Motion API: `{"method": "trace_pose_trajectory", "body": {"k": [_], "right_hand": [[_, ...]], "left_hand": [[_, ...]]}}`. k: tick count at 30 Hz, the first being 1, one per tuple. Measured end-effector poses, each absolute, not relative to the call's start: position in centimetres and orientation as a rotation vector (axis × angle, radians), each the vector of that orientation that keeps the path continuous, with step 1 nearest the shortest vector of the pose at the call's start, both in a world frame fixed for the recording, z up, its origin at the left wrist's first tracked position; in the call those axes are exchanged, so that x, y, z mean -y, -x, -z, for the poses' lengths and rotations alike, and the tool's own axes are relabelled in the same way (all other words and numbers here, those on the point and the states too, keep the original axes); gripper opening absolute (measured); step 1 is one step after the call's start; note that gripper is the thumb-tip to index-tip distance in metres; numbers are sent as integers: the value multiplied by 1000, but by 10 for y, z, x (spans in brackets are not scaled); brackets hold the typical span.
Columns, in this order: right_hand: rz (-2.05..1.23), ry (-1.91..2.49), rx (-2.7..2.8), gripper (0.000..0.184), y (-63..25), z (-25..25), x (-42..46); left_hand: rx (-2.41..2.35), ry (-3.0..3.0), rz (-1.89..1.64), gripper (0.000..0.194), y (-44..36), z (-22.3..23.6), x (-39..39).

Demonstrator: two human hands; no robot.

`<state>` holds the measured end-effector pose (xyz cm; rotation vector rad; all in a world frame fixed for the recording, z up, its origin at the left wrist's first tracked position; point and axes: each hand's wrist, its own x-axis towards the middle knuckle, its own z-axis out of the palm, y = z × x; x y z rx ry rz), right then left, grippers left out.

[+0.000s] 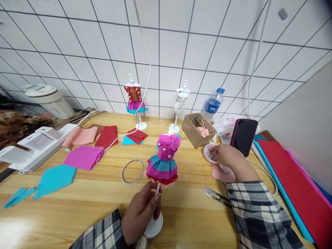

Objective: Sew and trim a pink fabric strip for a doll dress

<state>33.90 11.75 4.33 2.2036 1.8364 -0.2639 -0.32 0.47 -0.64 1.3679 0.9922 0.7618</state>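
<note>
The left grip [142, 211] is closed round the thin pole [158, 188] of a small dress form [166, 147], its white base [155, 227] below that grip and its layered dress [162, 166] above. Snips [214, 196] lie to its right on the desk [190, 218]. Farther off, the right grip [228, 157] dips into a pink dish [206, 156]; whether it pinches anything there I cannot tell. Beyond it stand a box [192, 136] and a bottle [213, 106].

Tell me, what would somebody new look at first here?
Probably the miniature dress form in the front middle, bright in magenta and blue, with the left hand gripping its pole. Behind it, near the tiled wall, stand a red-bowed form and a white form. To the right, the right hand dips into a small round dish.
</note>
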Motion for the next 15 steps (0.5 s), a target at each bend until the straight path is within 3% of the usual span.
{"method": "trace_pose_trajectory", "body": {"k": [7, 15], "right_hand": [[278, -2224, -1771, 47, -341, -48, -119], [361, -2183, -1763, 40, -342, -45, -122]], "left_hand": [[-978, -1398, -758, 35, 4, 6, -4], [-984, -1420, -748, 34, 4, 5, -4]]}}
